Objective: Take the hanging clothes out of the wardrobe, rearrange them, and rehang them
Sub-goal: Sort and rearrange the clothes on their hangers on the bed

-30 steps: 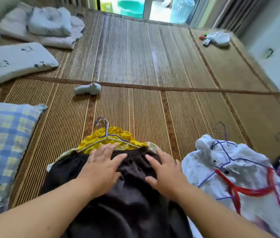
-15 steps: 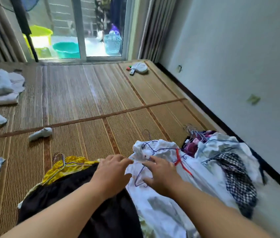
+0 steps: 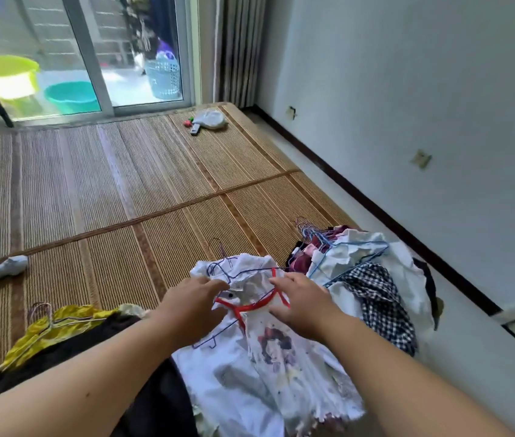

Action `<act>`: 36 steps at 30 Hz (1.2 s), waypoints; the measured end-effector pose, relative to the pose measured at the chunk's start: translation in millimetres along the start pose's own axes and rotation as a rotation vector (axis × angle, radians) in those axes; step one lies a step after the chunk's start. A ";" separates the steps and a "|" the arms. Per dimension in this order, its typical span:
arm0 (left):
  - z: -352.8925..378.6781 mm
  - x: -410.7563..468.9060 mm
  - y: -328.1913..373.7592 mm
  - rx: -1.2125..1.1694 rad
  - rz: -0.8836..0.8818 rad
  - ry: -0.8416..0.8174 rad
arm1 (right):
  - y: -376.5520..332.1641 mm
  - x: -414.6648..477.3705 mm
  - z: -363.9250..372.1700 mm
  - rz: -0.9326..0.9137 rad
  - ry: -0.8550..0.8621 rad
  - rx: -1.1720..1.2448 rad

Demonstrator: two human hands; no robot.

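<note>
Our hands meet on the white garment point(image 3: 268, 367), which lies on the woven mat point(image 3: 123, 184) right in front of us, between the dark garment point(image 3: 155, 405) on our left and the heap of clothes point(image 3: 372, 279) on our right. Our left hand point(image 3: 193, 305) curls its fingers into the collar, beside the blue wire hanger point(image 3: 218, 269). Our right hand point(image 3: 303, 302) lies over the red neckline, thumb spread below the fingers; we cannot tell whether it pinches the cloth.
</note>
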State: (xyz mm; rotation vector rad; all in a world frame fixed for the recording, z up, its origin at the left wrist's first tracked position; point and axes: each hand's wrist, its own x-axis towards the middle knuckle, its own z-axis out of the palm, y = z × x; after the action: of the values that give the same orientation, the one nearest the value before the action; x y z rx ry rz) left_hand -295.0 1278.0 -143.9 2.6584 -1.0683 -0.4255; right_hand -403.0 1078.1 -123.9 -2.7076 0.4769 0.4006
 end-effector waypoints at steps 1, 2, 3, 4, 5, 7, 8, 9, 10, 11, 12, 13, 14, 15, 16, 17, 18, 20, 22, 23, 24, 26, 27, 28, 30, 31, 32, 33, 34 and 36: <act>8.2 12.7 9.1 -0.006 -0.029 -0.008 | 18.4 10.2 0.1 -0.008 -0.021 0.008; 16.2 23.1 17.1 -0.019 -0.065 -0.019 | 35.3 18.8 1.2 -0.017 -0.051 0.010; 25.5 34.9 25.6 -0.044 -0.114 -0.016 | 54.1 31.4 1.0 -0.037 -0.089 0.010; 35.0 45.3 33.3 -0.070 -0.164 -0.010 | 72.3 44.7 0.3 -0.066 -0.123 0.005; 42.1 53.8 39.5 -0.104 -0.205 -0.001 | 87.4 56.8 -0.9 -0.090 -0.149 -0.003; 60.6 70.9 50.5 -0.173 -0.294 -0.013 | 116.6 81.9 -0.5 -0.122 -0.213 -0.032; 70.4 76.4 55.1 -0.213 -0.339 -0.022 | 128.1 93.8 0.5 -0.139 -0.240 -0.048; 79.5 79.9 58.9 -0.245 -0.381 -0.037 | 138.0 104.5 2.6 -0.153 -0.259 -0.061; 86.2 82.8 61.1 -0.266 -0.413 -0.054 | 145.3 114.0 4.6 -0.160 -0.265 -0.066; 94.3 87.4 61.7 -0.276 -0.447 -0.066 | 152.8 126.2 7.9 -0.166 -0.273 -0.067; 100.5 92.3 60.8 -0.279 -0.478 -0.074 | 158.9 138.4 11.5 -0.171 -0.276 -0.065; 106.7 96.6 58.2 -0.280 -0.507 -0.082 | 163.3 149.8 17.0 -0.177 -0.287 -0.066; 112.8 100.9 54.4 -0.282 -0.533 -0.090 | 166.6 160.5 23.3 -0.182 -0.294 -0.070; 118.0 105.7 49.8 -0.287 -0.549 -0.093 | 168.9 170.6 28.8 -0.183 -0.296 -0.073; 127.0 110.7 42.8 -0.299 -0.565 -0.097 | 171.1 182.1 38.4 -0.184 -0.303 -0.072; 136.2 115.9 35.2 -0.312 -0.581 -0.099 | 173.1 193.3 48.2 -0.183 -0.304 -0.069; 148.2 120.5 26.2 -0.322 -0.599 -0.105 | 175.4 205.2 60.9 -0.184 -0.308 -0.070; 174.3 129.0 7.7 -0.318 -0.631 -0.127 | 180.7 227.1 85.5 -0.184 -0.317 -0.077; 209.9 141.4 -15.1 -0.318 -0.665 -0.165 | 187.6 254.4 115.7 -0.174 -0.332 -0.088; 229.2 149.4 -26.8 -0.326 -0.682 -0.178 | 191.5 268.6 130.8 -0.164 -0.331 -0.099; 247.5 157.4 -37.5 -0.342 -0.702 -0.180 | 195.9 281.5 144.6 -0.154 -0.321 -0.109; 282.1 172.7 -56.6 -0.372 -0.746 -0.151 | 205.4 304.4 169.3 -0.127 -0.272 -0.124; 298.6 179.7 -65.5 -0.365 -0.772 -0.143 | 210.6 315.1 180.2 -0.110 -0.246 -0.141; 313.9 186.4 -74.7 -0.349 -0.797 -0.146 | 215.0 325.6 190.8 -0.095 -0.229 -0.164; 336.5 197.5 -89.0 -0.335 -0.853 -0.164 | 220.4 340.7 205.1 -0.060 -0.226 -0.216; 345.2 201.8 -95.4 -0.341 -0.880 -0.167 | 221.2 346.5 211.2 -0.034 -0.228 -0.230; 351.6 205.5 -100.8 -0.340 -0.898 -0.162 | 221.3 350.8 215.4 -0.009 -0.220 -0.242; 355.4 208.4 -104.8 -0.330 -0.904 -0.152 | 220.5 354.0 218.0 0.008 -0.200 -0.256; 357.1 209.8 -107.6 -0.324 -0.904 -0.139 | 219.3 355.8 218.6 0.017 -0.176 -0.272; 354.5 208.9 -109.7 -0.352 -0.902 -0.105 | 216.2 355.3 214.6 0.013 -0.136 -0.271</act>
State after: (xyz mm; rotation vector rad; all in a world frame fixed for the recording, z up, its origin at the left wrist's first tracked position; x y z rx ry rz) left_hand -207.6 1167.1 -545.6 2.6430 0.2533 -0.8186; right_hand -208.5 876.1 -498.6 -2.9105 0.4297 0.6937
